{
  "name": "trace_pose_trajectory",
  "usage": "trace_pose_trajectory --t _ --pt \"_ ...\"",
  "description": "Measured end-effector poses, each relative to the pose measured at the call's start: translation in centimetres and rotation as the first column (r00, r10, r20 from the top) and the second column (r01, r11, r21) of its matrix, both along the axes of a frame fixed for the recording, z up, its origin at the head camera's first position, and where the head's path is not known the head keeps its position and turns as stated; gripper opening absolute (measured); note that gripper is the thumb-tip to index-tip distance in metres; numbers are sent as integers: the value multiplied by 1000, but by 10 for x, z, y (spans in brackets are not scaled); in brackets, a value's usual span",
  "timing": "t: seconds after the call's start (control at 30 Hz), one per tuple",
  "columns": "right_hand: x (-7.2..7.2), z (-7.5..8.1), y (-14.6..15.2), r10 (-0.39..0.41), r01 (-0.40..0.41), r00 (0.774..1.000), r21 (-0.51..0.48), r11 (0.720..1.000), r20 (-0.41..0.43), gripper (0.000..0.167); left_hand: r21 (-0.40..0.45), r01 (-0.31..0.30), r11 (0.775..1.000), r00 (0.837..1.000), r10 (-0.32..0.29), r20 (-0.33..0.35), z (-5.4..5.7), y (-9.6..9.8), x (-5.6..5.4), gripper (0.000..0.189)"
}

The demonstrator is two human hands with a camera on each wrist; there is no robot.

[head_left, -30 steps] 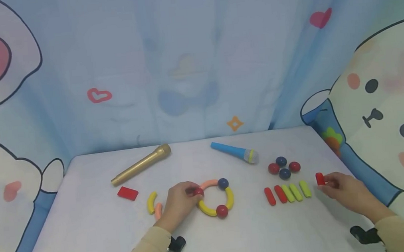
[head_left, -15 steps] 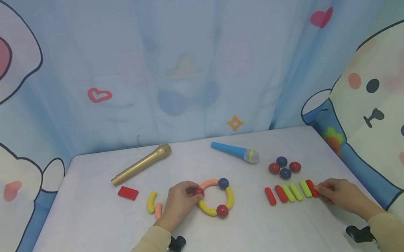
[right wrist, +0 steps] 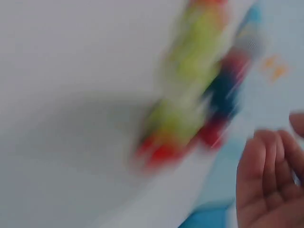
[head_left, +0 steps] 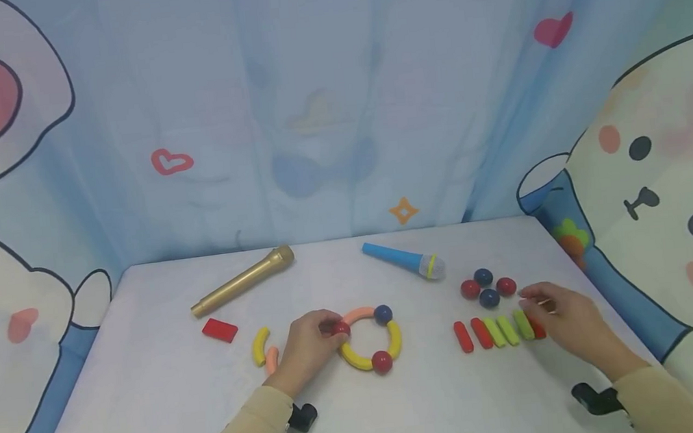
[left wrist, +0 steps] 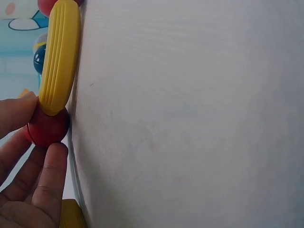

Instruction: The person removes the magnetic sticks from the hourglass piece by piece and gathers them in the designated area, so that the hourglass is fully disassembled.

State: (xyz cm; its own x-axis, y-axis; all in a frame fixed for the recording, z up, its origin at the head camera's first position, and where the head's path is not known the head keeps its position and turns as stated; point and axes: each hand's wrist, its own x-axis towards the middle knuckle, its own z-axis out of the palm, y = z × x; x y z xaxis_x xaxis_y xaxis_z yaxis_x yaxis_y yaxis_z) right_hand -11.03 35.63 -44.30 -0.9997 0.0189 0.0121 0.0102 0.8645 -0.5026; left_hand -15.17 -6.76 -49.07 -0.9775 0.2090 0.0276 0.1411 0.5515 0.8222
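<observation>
My left hand (head_left: 310, 347) pinches a red ball (left wrist: 49, 128) between thumb and fingers. That ball belongs to a ring of curved yellow pieces (head_left: 354, 360), a curved peach piece (head_left: 358, 314), a blue ball (head_left: 382, 314) and another red ball (head_left: 382, 362). Over the right end of a row of short sticks hovers my right hand (head_left: 572, 324), fingers holding nothing. It partly hides the end red stick (head_left: 538, 330), which lies against a lime green stick (head_left: 523, 325). Close to its fingertips sits a red ball (head_left: 506, 286). The right wrist view is blurred.
A gold microphone (head_left: 243, 282) and a blue microphone (head_left: 401, 260) lie at the back. Left of the ring are a red rectangular block (head_left: 220, 330), a curved yellow piece (head_left: 260, 346) and a curved peach piece (head_left: 271, 360). Blue balls (head_left: 488, 298) cluster with red ones behind the sticks.
My right hand brought the red stick down to the row's right end, let go of it, and rose toward the balls. My left hand stayed on the ring's red ball.
</observation>
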Motion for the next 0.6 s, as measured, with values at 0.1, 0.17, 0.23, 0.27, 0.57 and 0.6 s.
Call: trace_pose_trajectory --t 0.1,0.17,0.23,0.27,0.57,0.6 --pt "-2 5 -57 189 -188 982 -84 978 0 28 -1 7 1000 1000 -7 8 0 -2 1 27" --pt "-4 0 -96 300 -294 953 -126 947 31 31 -3 17 1000 1000 -17 17 0 -2 1 25" --pt "-5 -7 -129 395 -381 916 -161 911 69 35 -8 26 1000 999 -26 27 0 -2 2 24" --pt "-5 -11 -142 435 -419 897 -157 894 83 36 -12 29 1000 999 -28 33 0 -2 2 24" --pt "-11 -32 -178 549 -546 826 -57 836 131 45 -228 103 968 987 -127 -95 3 3 11 26" --pt "-12 -32 -179 545 -542 827 -60 838 139 46 -264 130 956 980 -165 -114 3 3 13 25"
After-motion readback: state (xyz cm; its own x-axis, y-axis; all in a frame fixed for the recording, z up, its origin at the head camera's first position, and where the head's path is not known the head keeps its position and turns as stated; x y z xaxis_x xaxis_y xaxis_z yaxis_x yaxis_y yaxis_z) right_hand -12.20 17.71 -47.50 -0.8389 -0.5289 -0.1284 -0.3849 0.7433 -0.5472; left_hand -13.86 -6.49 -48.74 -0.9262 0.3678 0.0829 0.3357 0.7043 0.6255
